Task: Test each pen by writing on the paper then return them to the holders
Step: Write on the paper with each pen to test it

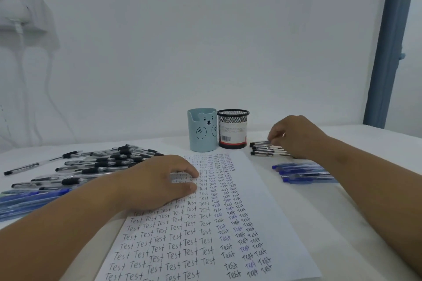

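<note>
Paper (269, 189) nearly full of "Test". Both holders (202, 131) look empty; returning remains. Right of paper, right hand (294, 136) fingers pinch a black pen (259, 143); left hand (157, 181) rests flat, relaxed.

White paper (262, 189) under the left hand (157, 180), covered w/ rows of handwritten "Test", mostly black ink, some in blue-purple. Beyond the hands: pale blue holder (202, 130) w/ a black line-drawn bear face and paws; beside it a black wire-mesh holder (233, 129) w/ white label, black barcode, red strip at the bottom. Left of the left hand: clear pens w/ black grips and caps (109, 159), plus blue pens (29, 198). At the right hand (296, 137): black-capped pens (265, 149); nearer, blue pens (299, 172). Tabletop (342, 212) white, wall (205, 29) pale grey-white.
</note>
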Tool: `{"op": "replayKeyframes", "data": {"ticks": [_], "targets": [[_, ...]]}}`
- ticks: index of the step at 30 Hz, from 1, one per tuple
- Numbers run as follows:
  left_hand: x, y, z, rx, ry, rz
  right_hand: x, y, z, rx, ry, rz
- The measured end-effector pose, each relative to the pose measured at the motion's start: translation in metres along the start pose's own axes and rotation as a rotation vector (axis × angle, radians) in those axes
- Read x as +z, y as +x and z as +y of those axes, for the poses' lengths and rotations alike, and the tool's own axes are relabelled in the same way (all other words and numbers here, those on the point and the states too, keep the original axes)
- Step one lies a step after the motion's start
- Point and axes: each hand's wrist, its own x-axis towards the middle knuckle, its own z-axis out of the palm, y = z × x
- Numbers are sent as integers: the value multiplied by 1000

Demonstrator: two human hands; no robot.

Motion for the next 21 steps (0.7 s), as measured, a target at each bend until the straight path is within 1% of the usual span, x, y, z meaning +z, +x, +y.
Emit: {"op": "replayKeyframes", "data": {"ticks": [4,7,9,12,15,17,19,21], "targets": [[0,-1,1,-3,13,-8,8,2,9,72,-70,-62],[-1,-3,2,-7,4,-7,10,3,4,62,-57,-81],[-1,-4,5,-8,-5,-4,10,1,-6,21,-64,-58],[-4,-8,8,-15,-16,55,12,-9,-34,-122,20,-26],[-13,-11,7,-9,-73,197,20,-26,-68,-324,90,-98],[-27,-15,2,-1,-97,269,25,-38,-87,-416,170,-170],[-46,-22,-5,-32,-8,266,29,-47,-102,-496,196,-244],[-66,-31,-15,-109,115,172,32,-52,-110,-543,188,-287]]}}
